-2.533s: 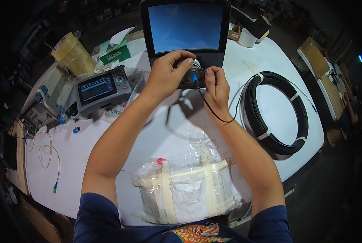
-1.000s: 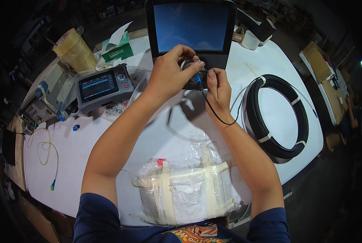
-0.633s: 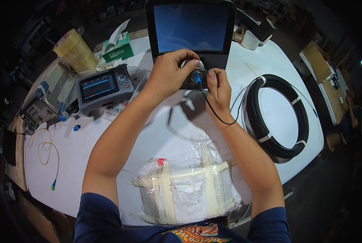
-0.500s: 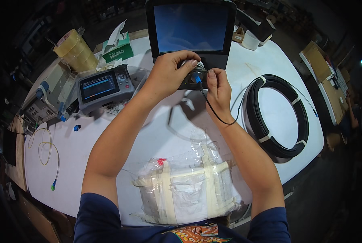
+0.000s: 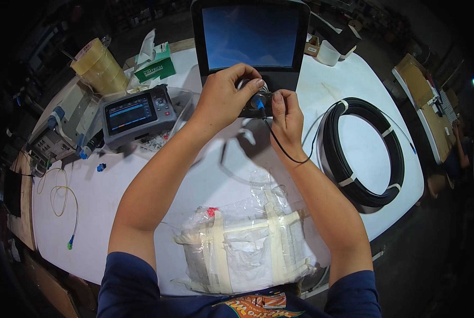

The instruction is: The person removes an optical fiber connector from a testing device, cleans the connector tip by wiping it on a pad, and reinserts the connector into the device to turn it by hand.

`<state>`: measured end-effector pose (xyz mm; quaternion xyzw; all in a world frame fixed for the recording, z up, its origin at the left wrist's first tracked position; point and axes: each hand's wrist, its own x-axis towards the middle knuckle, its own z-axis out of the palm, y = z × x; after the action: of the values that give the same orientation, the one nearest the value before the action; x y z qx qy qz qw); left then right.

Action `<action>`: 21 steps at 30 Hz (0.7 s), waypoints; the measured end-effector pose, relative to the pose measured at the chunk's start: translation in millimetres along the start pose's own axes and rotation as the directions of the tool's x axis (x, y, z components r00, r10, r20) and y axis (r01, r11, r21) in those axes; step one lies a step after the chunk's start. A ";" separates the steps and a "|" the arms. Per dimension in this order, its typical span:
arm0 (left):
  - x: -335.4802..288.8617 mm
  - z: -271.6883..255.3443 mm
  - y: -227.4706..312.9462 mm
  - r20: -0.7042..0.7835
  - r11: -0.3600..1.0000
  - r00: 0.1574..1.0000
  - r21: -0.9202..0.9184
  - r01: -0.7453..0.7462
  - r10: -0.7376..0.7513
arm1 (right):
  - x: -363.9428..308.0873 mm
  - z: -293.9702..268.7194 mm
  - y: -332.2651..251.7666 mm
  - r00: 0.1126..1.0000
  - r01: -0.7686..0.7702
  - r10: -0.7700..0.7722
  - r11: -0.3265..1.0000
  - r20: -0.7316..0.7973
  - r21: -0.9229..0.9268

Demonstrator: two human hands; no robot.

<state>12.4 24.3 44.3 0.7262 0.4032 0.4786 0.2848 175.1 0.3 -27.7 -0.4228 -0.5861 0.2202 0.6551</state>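
A blue fibre-optic connector (image 5: 260, 104) sits upright at the round metal port on the front of a black device with a screen (image 5: 249, 37). A thin black cable runs down from it and curves past my right wrist. Curled over the port's rounded silver part (image 5: 263, 87), my left hand (image 5: 229, 94) has thumb and fingertips closed on it. Just right of the connector, my right hand (image 5: 286, 109) pinches with thumb against finger at the port's edge; what is between them is hidden. The cable leads to a black cable coil (image 5: 329, 143) on the right, bound with white ties.
A handheld tester (image 5: 131, 114) with a lit screen rests in a clear bin at left. Behind it stand tape rolls (image 5: 96, 66) and a green tissue box (image 5: 157, 66). A plastic-wrapped taped bundle (image 5: 245, 254) lies nearest me. A yellow fibre cord (image 5: 77, 209) lies far left.
My left thumb and fingertips have shifted slightly right over the silver part. My right hand stays beside the connector almost unmoved.
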 end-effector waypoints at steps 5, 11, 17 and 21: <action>-0.3 -5.9 6.0 0.115 0.998 0.992 -0.018 0.059 -0.056 | -0.2 -1.0 0.4 1.000 -0.001 0.001 1.000 0.002 0.008; -0.4 -7.3 1.1 0.102 0.998 0.995 -0.063 0.026 -0.019 | -0.5 -2.2 3.6 1.000 -0.002 0.001 0.998 0.019 0.061; 1.8 -5.6 -2.3 0.083 0.999 0.996 -0.045 -0.008 0.012 | 0.2 -2.3 4.8 1.000 0.010 -0.012 0.997 0.022 0.083; -1.2 -2.2 0.1 0.054 1.000 0.998 -0.013 0.013 -0.012 | -0.1 -1.0 6.0 1.000 0.027 -0.028 0.996 0.009 0.082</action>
<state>10.2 23.3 44.6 0.7345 0.3967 0.4595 0.3032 177.3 3.2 -32.7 -0.3865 -0.5856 0.2372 0.6719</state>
